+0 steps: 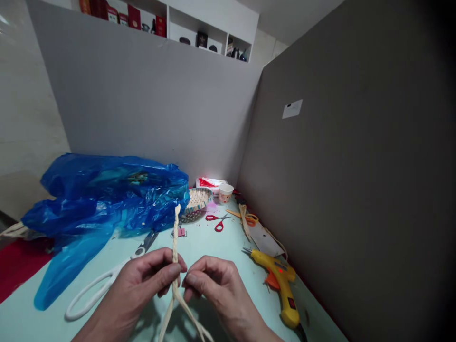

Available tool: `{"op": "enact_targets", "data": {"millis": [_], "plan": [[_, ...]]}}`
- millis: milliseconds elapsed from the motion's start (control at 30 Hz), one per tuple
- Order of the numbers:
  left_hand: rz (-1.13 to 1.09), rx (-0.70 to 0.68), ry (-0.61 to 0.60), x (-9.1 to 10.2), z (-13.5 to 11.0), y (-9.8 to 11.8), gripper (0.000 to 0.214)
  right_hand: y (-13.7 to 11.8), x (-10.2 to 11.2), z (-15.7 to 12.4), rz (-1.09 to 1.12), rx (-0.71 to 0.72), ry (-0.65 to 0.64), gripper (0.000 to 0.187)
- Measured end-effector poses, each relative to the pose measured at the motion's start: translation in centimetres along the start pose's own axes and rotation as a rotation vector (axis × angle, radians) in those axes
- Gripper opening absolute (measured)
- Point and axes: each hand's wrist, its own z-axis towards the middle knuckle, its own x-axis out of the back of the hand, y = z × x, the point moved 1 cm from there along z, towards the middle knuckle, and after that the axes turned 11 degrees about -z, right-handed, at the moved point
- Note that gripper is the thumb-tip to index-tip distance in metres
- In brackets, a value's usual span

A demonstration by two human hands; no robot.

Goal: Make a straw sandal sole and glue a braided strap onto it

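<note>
A cream braided cord (pixel 175 232) stands upright in front of me, its knotted tip at the top. My left hand (pixel 142 280) pinches it between thumb and fingers, a little above where the loose strands (pixel 190 313) spread downward out of view. Close beside the cord on the right, my right hand (pixel 221 289) is closed, thumb against curled fingers. Whatever it may pinch is hidden.
White-handled scissors (pixel 89 292) and a blue plastic bag (pixel 117 194) lie left. Red scissors (pixel 220 222), a woven basket (pixel 199 198) and a paper cup (pixel 225 193) sit behind. A yellow glue gun (pixel 281 280) is right, near orange scissors (pixel 251 218). Grey partitions (pixel 160 104) enclose the table.
</note>
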Motion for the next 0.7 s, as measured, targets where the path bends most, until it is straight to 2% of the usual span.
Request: {"op": "enact_targets", "data": {"millis": [100,300,433,600,700], "plan": [[0.025,-0.007,-0.006,0.3,0.0,-0.1,0.028,0.3,-0.2,-0.1,0.103,-0.039,-0.041,0.037],[-0.067,0.034,0.026,0.0,-0.1,-0.5,0.03,1.8,-1.7,-0.7,0.204,-0.062,-0.281,0.05],[-0.022,-0.009,0.039,-0.1,-0.1,-0.6,0.029,3.1,-3.0,-0.7,0.118,-0.034,-0.193,0.062],[0.005,-0.058,0.088,0.0,-0.1,-0.3,0.029,4.3,-3.9,-1.0,0.182,-0.151,-0.169,0.064],[-0.007,-0.019,0.091,0.1,0.0,-0.5,0.031,4.0,-3.6,-1.5,0.066,-0.185,-0.12,0.062]]}}
